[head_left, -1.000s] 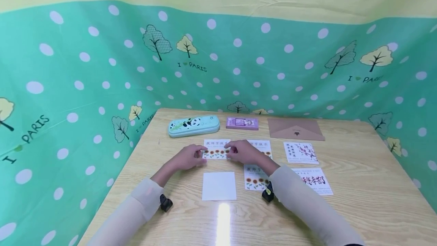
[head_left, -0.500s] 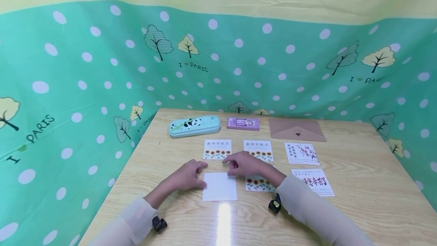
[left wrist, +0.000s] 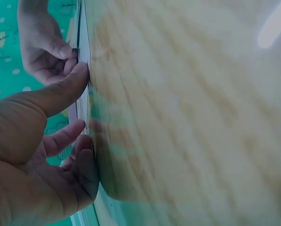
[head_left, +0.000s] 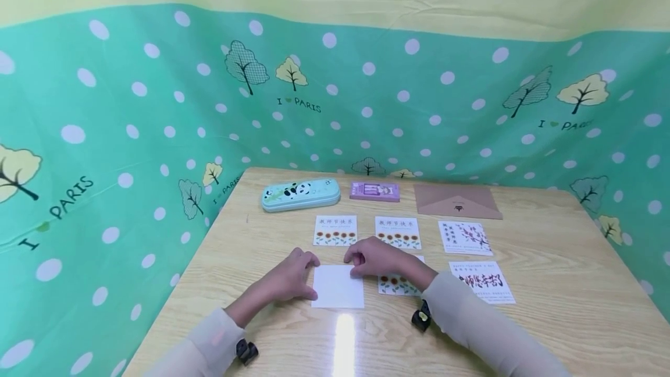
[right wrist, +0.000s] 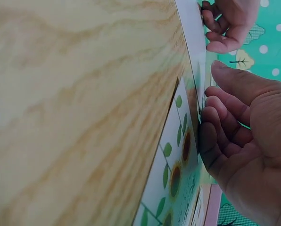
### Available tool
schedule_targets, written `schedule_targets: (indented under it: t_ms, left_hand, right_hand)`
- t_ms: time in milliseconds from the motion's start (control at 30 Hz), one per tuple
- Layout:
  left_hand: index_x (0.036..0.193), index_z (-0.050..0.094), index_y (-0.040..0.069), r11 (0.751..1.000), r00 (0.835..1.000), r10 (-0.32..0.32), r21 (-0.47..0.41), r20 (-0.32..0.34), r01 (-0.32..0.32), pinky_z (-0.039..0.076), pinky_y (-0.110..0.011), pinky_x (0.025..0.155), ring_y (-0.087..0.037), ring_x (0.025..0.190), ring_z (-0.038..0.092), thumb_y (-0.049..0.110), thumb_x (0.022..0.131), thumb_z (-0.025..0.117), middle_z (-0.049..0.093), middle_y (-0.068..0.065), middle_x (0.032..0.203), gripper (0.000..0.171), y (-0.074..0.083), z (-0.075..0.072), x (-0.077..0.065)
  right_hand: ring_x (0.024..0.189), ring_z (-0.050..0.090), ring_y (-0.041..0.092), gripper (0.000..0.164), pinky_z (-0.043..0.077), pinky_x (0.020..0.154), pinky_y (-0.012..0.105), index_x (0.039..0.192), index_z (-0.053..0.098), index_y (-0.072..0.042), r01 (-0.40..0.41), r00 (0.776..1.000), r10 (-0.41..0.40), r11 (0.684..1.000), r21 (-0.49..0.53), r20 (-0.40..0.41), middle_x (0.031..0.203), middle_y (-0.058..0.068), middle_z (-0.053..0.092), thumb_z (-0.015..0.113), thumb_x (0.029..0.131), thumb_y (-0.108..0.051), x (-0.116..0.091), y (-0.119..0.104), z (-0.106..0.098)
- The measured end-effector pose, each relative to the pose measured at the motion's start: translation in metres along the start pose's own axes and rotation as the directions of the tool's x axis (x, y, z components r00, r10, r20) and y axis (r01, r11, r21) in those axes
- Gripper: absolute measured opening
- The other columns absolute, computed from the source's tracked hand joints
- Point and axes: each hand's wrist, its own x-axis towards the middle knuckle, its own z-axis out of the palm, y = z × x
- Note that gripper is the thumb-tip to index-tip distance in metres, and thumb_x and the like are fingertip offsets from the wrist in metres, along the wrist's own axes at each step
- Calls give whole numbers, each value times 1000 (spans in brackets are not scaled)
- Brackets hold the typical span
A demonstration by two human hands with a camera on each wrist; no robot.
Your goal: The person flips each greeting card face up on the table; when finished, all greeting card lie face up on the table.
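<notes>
A plain white square card [head_left: 337,290] lies on the table in front of me in the head view. At its left edge is my left hand [head_left: 290,275], thumb at the lower part and index finger by the upper corner. My right hand [head_left: 377,258] reaches over the card's upper right corner with fingers bent loosely. In the left wrist view, the left thumb [left wrist: 79,73] is right at the card's edge. The right wrist view shows my right thumb [right wrist: 225,77] apart from the fingers, nothing between them. My right forearm partly covers a sunflower card [head_left: 392,287].
Two more sunflower cards, a left one [head_left: 335,230] and a right one [head_left: 398,233], lie behind. To the right are a blossom card [head_left: 464,237] and a red-lettered card [head_left: 483,281]. A panda pencil case [head_left: 300,194], purple box [head_left: 374,192] and brown envelope [head_left: 455,199] line the back.
Both hands have moved back toward me, from the rear left sunflower card to the plain white card. That sunflower card now lies uncovered.
</notes>
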Motion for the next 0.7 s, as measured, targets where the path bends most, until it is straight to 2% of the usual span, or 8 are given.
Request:
schedule_targets:
  t_ms: [167,333,533,700]
  left_hand:
    - [120,59,9,1000,1000,-18,-8,19,18,50,-45,95,-21,100,54,20,67,94,51,-10,115,65,2,-3,3]
    - [118,53,8,1000,1000,-12,0,12,12,51,-44,94,-23,100,55,17,66,95,49,-10,116,68,5,-3,4]
    - [116,48,9,1000,1000,8,12,6,-9,50,-41,91,-21,100,52,16,66,95,47,-7,112,69,4,-1,4]
    - [114,47,9,999,999,47,7,7,-47,48,-31,78,-16,89,51,15,66,95,52,-2,101,68,1,0,4]
  right_hand:
    - [71,54,4,25,50,69,22,113,75,-13,-8,1000,8,1000,9,-2,80,-9,62,78,89,-20,-1,2,0]
    - [73,54,5,26,49,70,22,113,75,-15,-13,1000,13,1000,18,-13,82,-8,62,79,88,-22,0,3,2]
    - [82,55,8,28,49,72,24,114,76,-16,-22,1000,22,1000,1,-22,93,-6,62,80,88,-26,-2,3,1]
    - [85,56,10,28,50,73,25,110,76,-16,-15,1000,15,1000,26,-5,97,-4,63,82,85,-28,-3,2,0]
